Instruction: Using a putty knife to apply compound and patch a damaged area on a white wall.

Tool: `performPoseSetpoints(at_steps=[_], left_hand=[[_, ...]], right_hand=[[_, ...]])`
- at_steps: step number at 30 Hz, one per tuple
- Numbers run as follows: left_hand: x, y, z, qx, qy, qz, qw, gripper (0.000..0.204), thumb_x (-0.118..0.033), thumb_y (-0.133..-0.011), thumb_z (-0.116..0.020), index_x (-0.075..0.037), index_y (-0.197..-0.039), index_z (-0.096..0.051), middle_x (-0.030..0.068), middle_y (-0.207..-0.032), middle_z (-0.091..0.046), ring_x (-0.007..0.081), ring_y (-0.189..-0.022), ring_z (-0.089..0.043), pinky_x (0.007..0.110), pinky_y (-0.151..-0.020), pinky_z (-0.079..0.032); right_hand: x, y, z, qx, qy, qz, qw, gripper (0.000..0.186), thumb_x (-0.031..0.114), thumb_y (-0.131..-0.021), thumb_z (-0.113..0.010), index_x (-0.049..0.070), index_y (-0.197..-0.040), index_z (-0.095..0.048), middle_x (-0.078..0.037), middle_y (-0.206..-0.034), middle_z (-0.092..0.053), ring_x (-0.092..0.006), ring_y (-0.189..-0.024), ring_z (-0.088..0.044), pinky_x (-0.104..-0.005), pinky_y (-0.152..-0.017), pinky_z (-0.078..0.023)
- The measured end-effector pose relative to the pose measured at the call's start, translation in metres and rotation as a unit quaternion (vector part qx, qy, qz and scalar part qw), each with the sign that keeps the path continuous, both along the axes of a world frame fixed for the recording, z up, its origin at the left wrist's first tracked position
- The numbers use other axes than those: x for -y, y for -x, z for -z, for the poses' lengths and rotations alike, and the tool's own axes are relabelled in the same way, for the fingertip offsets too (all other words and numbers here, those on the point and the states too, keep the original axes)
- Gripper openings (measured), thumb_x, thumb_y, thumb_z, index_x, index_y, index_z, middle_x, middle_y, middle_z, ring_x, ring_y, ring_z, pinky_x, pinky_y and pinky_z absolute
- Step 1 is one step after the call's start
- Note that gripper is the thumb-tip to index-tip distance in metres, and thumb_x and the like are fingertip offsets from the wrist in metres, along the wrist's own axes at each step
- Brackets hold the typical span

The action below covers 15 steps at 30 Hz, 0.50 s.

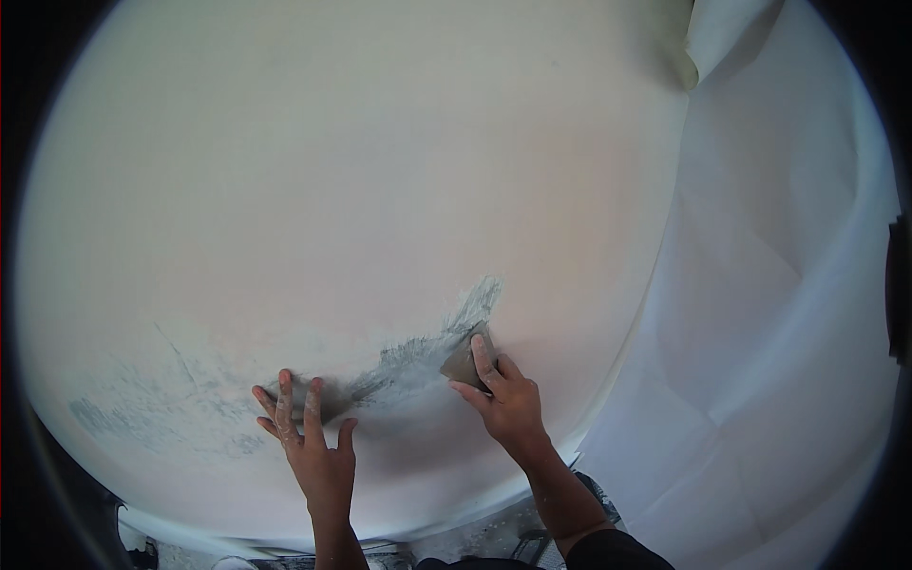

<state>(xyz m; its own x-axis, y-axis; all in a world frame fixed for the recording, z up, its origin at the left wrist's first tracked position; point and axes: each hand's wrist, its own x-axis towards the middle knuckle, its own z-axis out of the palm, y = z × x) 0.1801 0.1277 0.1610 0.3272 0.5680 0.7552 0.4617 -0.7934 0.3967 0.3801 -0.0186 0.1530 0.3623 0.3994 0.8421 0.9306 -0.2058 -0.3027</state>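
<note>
A broad, pale, smooth curved surface (380, 190) fills most of the view, with a scuffed grey streak (408, 356) running across its lower part. My right hand (509, 399) presses a small grey-brown piece of sandpaper (461, 366) against the surface, near the streak's upper right end. The thumb and fingers are on the sheet. To the left, my left hand (316, 446) has its fingers spread, their tips at the surface beside the streak's lower end. It holds nothing that I can see, and a dark shadow lies behind it.
Whitish sheeting (750, 313) hangs in folds along the right side, beyond the surface's edge. A fainter grey scuffed patch (152, 408) lies at the lower left. Below the bottom edge, the floor (484, 534) is partly visible with dark and pale items.
</note>
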Motion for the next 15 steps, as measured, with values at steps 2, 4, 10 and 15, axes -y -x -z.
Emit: performPoseSetpoints(at_steps=[2,4,10,15], left_hand=[[-0.001,0.002,0.001,0.004,-0.003,0.001,1.000,0.075,-0.012,-0.072,-0.083,-0.020,-0.140,-0.052,0.0053,-0.161,-0.026,0.0419,-0.151,-0.007,0.068,-0.117,-0.010],[-0.002,0.002,0.002,0.007,-0.002,0.004,1.000,0.075,-0.012,-0.072,-0.083,-0.020,-0.140,-0.052,0.0056,-0.161,-0.026,0.0423,-0.151,-0.007,0.068,-0.117,-0.009],[-0.004,0.001,0.003,0.000,-0.012,0.003,1.000,0.075,-0.012,-0.072,-0.083,-0.020,-0.140,-0.052,0.0060,-0.161,-0.026,0.0435,-0.150,-0.008,0.068,-0.116,-0.009],[-0.004,0.002,0.005,0.006,-0.014,0.006,1.000,0.076,-0.012,-0.071,-0.084,-0.020,-0.139,-0.053,0.0062,-0.160,-0.027,0.0432,-0.150,-0.007,0.068,-0.116,-0.009]], right_hand=[[0.002,0.009,0.015,-0.024,0.034,0.003,0.999,0.070,0.031,-0.080,-0.080,0.010,-0.141,-0.053,-0.010,-0.080,-0.056,-0.0264,-0.060,-0.057,-0.0357,-0.053,-0.051],[0.001,0.016,0.042,-0.041,0.039,-0.011,0.998,0.070,0.031,-0.080,-0.080,0.010,-0.141,-0.052,-0.010,-0.080,-0.055,-0.0262,-0.060,-0.057,-0.0354,-0.053,-0.051],[-0.007,0.008,0.023,-0.018,0.010,0.003,1.000,0.064,0.038,-0.084,-0.075,0.015,-0.140,-0.055,-0.008,-0.080,-0.054,-0.0237,-0.055,-0.057,-0.0361,-0.049,-0.051],[0.003,0.017,0.037,-0.061,0.045,-0.004,0.997,0.071,0.026,-0.081,-0.080,0.009,-0.143,-0.050,-0.011,-0.081,-0.056,-0.0275,-0.062,-0.059,-0.0358,-0.055,-0.051]])
